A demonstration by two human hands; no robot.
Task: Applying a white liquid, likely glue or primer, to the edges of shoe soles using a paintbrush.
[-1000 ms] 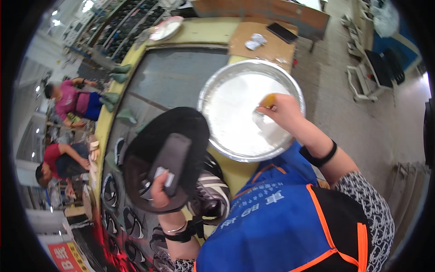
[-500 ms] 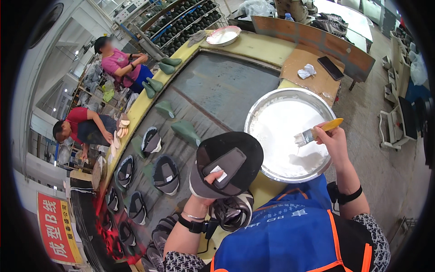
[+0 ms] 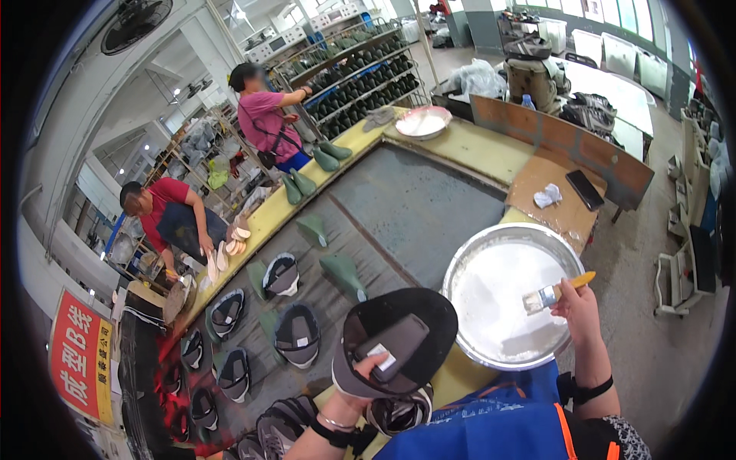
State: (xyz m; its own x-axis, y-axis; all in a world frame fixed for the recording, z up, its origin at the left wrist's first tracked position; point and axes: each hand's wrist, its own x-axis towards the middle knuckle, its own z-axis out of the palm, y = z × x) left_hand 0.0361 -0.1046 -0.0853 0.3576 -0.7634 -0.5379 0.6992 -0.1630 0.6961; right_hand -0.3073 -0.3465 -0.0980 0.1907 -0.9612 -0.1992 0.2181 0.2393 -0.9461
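My left hand (image 3: 354, 392) grips a dark grey and black shoe upper (image 3: 418, 322), its opening facing up and the thumb pressed on a small white label inside. In my right hand (image 3: 580, 316) is a flat paintbrush (image 3: 543, 297) with a yellow handle and whitish bristles. The brush hangs over a round metal basin (image 3: 454, 264) of white liquid, to the right of the upper. Below the held upper, close to my apron, lies another grey shoe upper (image 3: 400, 414), partly hidden by it.
Several uppers on green shoe lasts (image 3: 341, 274) stand across the dark worktable (image 3: 429, 192) with its yellow edge. A cardboard sheet at the right bears crumpled paper (image 3: 547, 196) and a phone (image 3: 585, 190). Beyond are a white bowl (image 3: 423, 123), two people and a rack of lasts (image 3: 360, 92).
My view has tilted up, so the table sits lower in the picture. Both hands keep their hold. The far person in pink has stretched an arm toward the rack.
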